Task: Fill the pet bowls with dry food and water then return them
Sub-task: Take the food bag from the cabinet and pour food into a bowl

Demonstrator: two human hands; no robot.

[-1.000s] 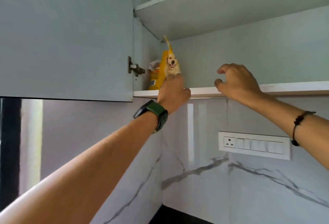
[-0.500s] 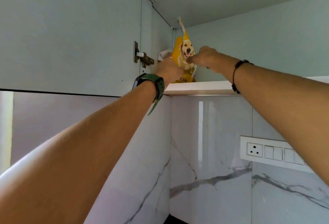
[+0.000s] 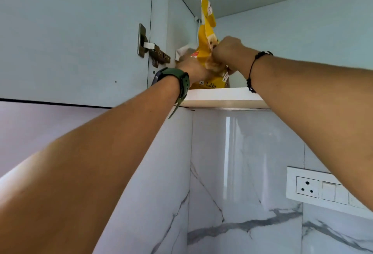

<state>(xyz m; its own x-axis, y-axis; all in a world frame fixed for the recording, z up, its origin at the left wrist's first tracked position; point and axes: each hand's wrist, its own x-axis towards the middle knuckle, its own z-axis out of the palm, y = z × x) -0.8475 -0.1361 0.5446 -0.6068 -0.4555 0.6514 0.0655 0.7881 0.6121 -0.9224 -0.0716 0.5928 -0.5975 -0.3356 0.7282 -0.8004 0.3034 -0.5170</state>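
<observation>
Right hand [image 3: 227, 51] gripping the yellow food bag [image 3: 205, 52] at mid-height; left hand [image 3: 191, 68] clasping its left side, fingers hidden. Bag standing upright on the shelf [image 3: 222, 98], beside the open cupboard door [image 3: 70, 36].

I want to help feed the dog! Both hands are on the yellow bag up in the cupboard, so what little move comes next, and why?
Probably lift the yellow bag slightly and draw it forward off the shelf. The left hand holds its lower side, the right hand grips the crumpled front, and its bottom seems to sit near the shelf's front edge.
</observation>
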